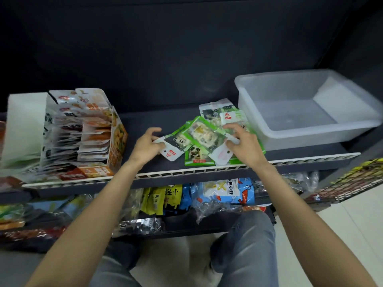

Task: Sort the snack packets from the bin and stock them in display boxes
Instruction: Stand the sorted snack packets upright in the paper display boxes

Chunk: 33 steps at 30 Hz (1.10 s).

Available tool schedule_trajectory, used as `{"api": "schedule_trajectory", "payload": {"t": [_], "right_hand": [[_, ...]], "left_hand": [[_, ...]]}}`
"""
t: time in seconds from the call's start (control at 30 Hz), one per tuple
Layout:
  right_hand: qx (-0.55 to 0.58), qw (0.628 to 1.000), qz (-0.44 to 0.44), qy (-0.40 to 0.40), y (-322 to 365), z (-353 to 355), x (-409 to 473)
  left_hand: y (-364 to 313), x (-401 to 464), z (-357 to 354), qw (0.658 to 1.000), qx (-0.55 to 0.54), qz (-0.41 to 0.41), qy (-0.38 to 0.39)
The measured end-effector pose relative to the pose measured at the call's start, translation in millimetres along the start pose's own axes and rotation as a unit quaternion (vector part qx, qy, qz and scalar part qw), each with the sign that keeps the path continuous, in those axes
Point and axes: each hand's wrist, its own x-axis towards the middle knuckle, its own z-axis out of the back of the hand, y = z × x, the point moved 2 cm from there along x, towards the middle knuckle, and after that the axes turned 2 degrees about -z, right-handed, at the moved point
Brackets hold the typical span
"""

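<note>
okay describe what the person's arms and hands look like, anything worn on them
Both forearms are bare right up to the bottom edge of the picture: no sleeves show. The left hand and right hand wear no gloves, and no watch, bracelet or ring is visible. The fingers are uncovered.

Bagged snacks (226,193) crowd the lower shelf beside a wire rack (352,181).
</note>
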Motion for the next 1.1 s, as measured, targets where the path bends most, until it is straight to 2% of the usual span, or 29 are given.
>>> {"api": "schedule_trajectory", "payload": {"t": [0.13, 0.2, 0.27, 0.3, 0.37, 0.5, 0.57, 0.67, 0.77, 0.83, 0.93, 1.03, 1.1], "right_hand": [[-0.042, 0.995, 0.024, 0.086, 3, 3, 6], [-0.053, 0.989, 0.035, 0.136, 3, 8, 11], [-0.082, 0.979, 0.066, 0.174, 6, 12, 15], [-0.095, 0.977, 0.082, 0.174, 8, 12, 17], [-0.085, 0.980, 0.109, 0.142, 14, 13, 20], [0.041, 0.989, 0.138, 0.027, 23, 13, 25], [0.048, 0.987, 0.154, 0.002, 26, 8, 28], [0.077, 0.992, 0.094, 0.030, 29, -3, 28], [0.129, 0.990, 0.045, -0.019, 33, -5, 29], [0.127, 0.988, 0.036, -0.075, 35, -1, 31], [0.124, 0.985, 0.018, -0.118, 34, 6, 32], [0.073, 0.992, 0.015, -0.102, 29, 2, 34], [0.047, 0.995, 0.003, -0.084, 25, -7, 34]], "left_hand": [[1, -2, 14, 0.994, 0.068, -0.079, 0.039], [1, -2, 19, 0.989, 0.099, -0.092, 0.066], [4, 3, 24, 0.972, 0.180, -0.134, 0.076], [7, 7, 25, 0.952, 0.246, -0.165, 0.080], [15, 14, 24, 0.910, 0.342, -0.211, 0.099], [17, 21, 13, 0.898, 0.301, -0.272, 0.170], [17, 23, 6, 0.887, 0.296, -0.280, 0.217], [17, 25, -2, 0.878, 0.301, -0.274, 0.251], [2, 32, -7, 0.865, 0.319, -0.319, 0.222], [-13, 39, -14, 0.828, 0.368, -0.338, 0.254], [-36, 49, -25, 0.746, 0.458, -0.352, 0.332], [-53, 53, -37, 0.670, 0.523, -0.360, 0.385], [-60, 53, -44, 0.655, 0.537, -0.365, 0.386]]}}
